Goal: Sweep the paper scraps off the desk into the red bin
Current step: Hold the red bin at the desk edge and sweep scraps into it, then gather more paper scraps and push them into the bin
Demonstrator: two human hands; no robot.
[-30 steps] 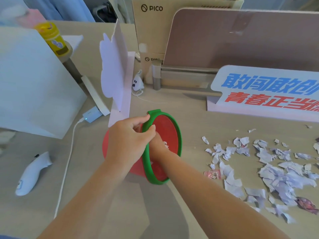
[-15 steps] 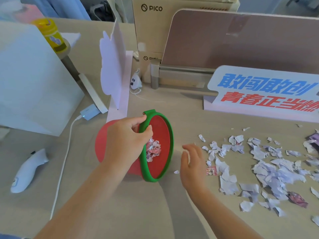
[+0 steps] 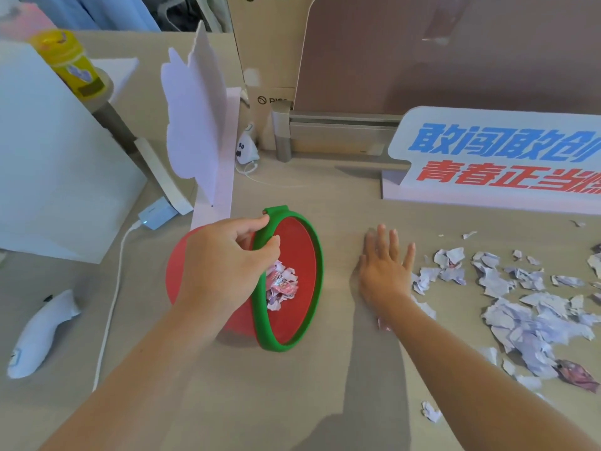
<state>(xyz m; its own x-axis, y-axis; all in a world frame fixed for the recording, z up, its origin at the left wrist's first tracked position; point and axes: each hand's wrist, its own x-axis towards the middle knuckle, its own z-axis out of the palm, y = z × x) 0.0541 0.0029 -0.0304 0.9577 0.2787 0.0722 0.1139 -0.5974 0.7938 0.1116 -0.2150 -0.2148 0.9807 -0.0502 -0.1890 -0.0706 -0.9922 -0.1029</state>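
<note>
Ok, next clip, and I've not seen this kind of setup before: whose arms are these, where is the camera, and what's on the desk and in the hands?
There is no machine here. A person wears a wide-angle camera on the head, looking forward and down, so the two bare arms reaching in from the bottom are their own.

The left hand grips the green rim of a red bin, tipped on its side with the mouth facing right. A few scraps already lie inside.

The right hand is open and flat on the desk, fingers spread, holding nothing. It sits between the bin and a spread of torn paper scraps to the right.

Also around: a white handheld controller at the left, a white cable, a small charger, a sign with blue and red characters, white boards and cardboard boxes behind.
</note>
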